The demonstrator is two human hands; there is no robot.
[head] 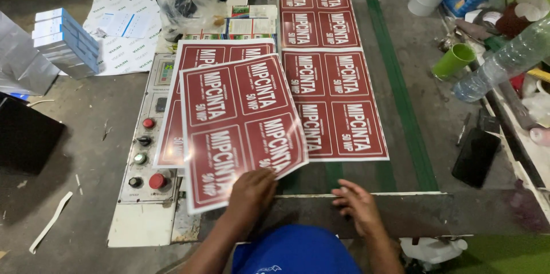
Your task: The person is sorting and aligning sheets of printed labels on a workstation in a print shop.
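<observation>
My left hand (250, 194) has its grip closed on the near edge of one glossy red sheet (240, 125), which is lifted and tilted; it carries four white-lettered labels in a two-by-two block. Just under it, away from my grip, lies a second red sheet (189, 79) of the same kind, mostly covered. To the right of my left grip a third red sheet (338, 105) lies flat on the tabletop (418, 113), also four labels, and beyond that a fourth red sheet (318, 13) with four more labels showing.

My right hand (358, 205) is released, fingers spread flat on the near edge of the tabletop, holding nothing, near the third sheet's corner but apart from it.

Left of my left grip sits a control panel (150, 136) with five round knobs and buttons, two of them red. Far right of my right hand lie one green cup (452, 60), one clear plastic bottle (504, 59) on its side, and one black phone (475, 156). Far left stands a stack of small blue-and-white boxes (66, 42); I cannot count them.
</observation>
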